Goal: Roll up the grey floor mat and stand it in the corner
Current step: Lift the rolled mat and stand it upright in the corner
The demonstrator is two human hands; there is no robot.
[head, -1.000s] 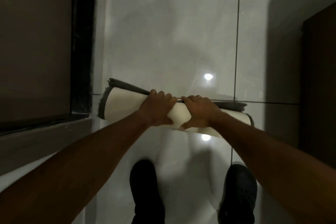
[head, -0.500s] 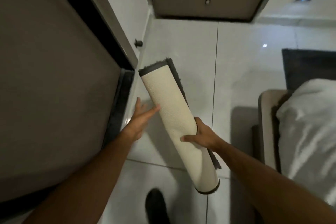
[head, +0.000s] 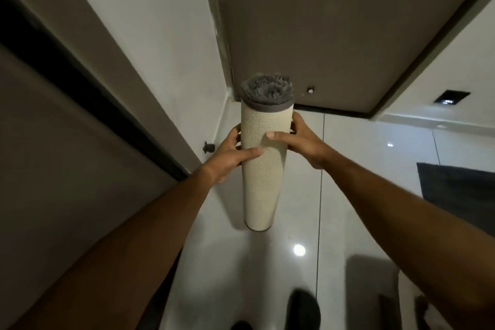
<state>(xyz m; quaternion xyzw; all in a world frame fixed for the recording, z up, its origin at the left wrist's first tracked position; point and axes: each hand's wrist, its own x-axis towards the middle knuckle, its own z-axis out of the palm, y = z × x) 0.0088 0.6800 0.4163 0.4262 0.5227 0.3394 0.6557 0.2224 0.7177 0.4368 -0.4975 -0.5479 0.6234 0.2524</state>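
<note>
The rolled grey floor mat (head: 261,166) is held upright in mid-air, its cream woven backing turned outward and the grey pile showing as a tuft at the top end. Its lower end hangs above the glossy white floor tiles (head: 361,147) and does not appear to touch them. The left hand (head: 230,154) clasps the roll from the left side, thumb laid across the front of the backing and fingers wrapped round behind. The right hand (head: 300,139) grips it from the right at about the same height, thumb pressed flat on the front and the other fingers curled round the far side. Both hands hold the upper half of the roll, just under the grey rim.

Behind the mat stands a brown door (head: 334,29), and the corner where the door frame meets the white wall (head: 150,35) lies just beyond the top of the roll. A small dark door stopper (head: 209,147) sits low on that wall, left of the left hand. At the right edge of the floor lies a dark grey rug (head: 455,185), well apart from the roll. A black shoe (head: 302,308) shows at the bottom edge.
</note>
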